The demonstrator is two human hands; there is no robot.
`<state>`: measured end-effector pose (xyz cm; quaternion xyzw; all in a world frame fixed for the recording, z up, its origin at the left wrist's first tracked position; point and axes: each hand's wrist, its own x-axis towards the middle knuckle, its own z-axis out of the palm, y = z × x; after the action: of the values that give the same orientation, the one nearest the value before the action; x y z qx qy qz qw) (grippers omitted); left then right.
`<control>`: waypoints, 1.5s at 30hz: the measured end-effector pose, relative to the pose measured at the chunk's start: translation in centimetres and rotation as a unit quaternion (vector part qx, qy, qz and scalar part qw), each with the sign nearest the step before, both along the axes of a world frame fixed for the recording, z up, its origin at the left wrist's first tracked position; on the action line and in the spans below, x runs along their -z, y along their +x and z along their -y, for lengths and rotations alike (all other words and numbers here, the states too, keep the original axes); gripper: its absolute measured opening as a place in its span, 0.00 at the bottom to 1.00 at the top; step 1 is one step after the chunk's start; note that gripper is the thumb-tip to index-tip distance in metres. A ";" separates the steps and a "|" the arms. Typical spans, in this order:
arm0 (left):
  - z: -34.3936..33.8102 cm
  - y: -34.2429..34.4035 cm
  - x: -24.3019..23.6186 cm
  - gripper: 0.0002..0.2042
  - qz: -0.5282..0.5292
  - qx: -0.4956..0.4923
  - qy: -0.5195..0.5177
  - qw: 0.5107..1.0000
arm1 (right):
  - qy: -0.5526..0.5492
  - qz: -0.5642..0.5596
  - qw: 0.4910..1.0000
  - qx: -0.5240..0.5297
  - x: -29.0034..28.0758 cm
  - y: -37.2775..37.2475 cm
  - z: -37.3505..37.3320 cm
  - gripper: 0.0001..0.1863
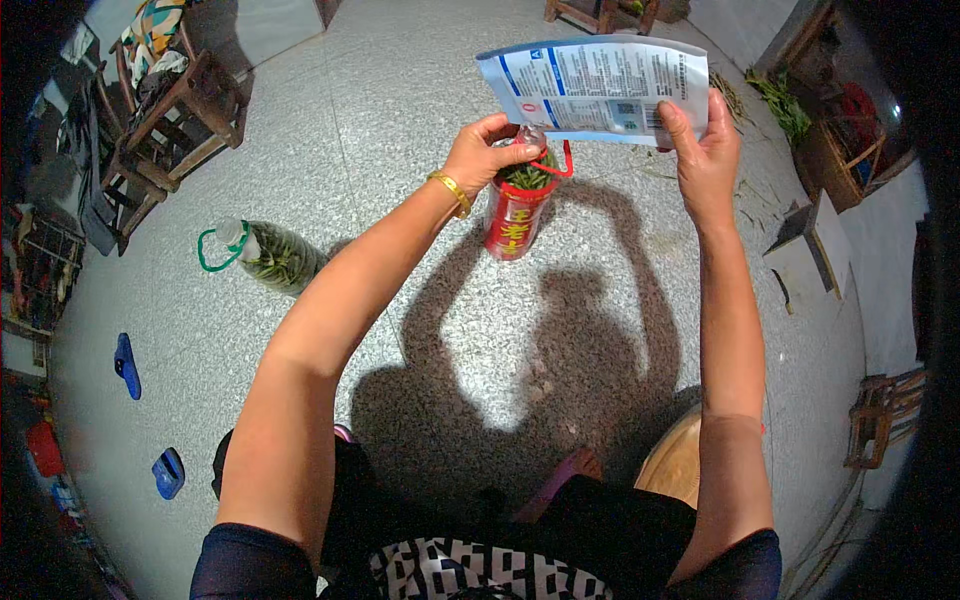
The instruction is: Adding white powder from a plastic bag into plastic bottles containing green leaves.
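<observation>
Landmark item: one red bottle (pixel 516 228), with its mouth pointing up, red loop handle (pixel 569 160), green leaves (pixel 528 176) showing below its clear neck.

Left hand (pixel 487 152): closing thumb and fingers around the bottle's neck; a yellow bracelet (pixel 453 194) is circling the wrist. Whether these fingers are also pinching the pouch cannot be told.

Right hand (pixel 710 165): gripping, thumb against fingers, the right end of the pouch.

One printed white-and-blue pouch (pixel 590 85): extending above and to the right of the red bottle, its lower left corner lying close by the neck.

One clear bottle (pixel 280 258), green loop (pixel 203 262) attached, leaves filling it: occupying floor left of the red bottle.

Two blue slippers (pixel 126 366): lying farther left and nearer the person.

One wooden chair (pixel 185 115): standing well left, beyond the red bottle, bearing cloth (pixel 155 30).
</observation>
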<state>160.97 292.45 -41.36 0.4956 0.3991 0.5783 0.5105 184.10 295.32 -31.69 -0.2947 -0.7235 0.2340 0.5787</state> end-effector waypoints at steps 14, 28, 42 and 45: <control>-0.3 -0.2 0.5 0.16 -0.020 0.011 0.016 1.000 | -0.004 -0.016 1.000 0.012 0.7 0.2 0.2 0.13; 0.2 -0.2 -0.3 0.17 -0.025 0.014 -0.005 1.000 | 0.041 -0.006 0.999 0.032 0.2 -0.6 1.1 0.12; 0.3 -0.1 -0.5 0.16 -0.055 -0.001 -0.007 0.998 | 0.028 -0.019 0.999 0.036 -0.1 -0.9 1.4 0.11; 0.0 -0.4 0.1 0.16 -0.014 0.017 -0.005 1.000 | 0.060 0.042 0.995 0.068 -0.4 -1.2 1.5 0.11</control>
<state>160.62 292.46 -41.42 0.5083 0.4006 0.5605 0.5167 182.91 293.87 -31.31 -0.3176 -0.7382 0.1374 0.5791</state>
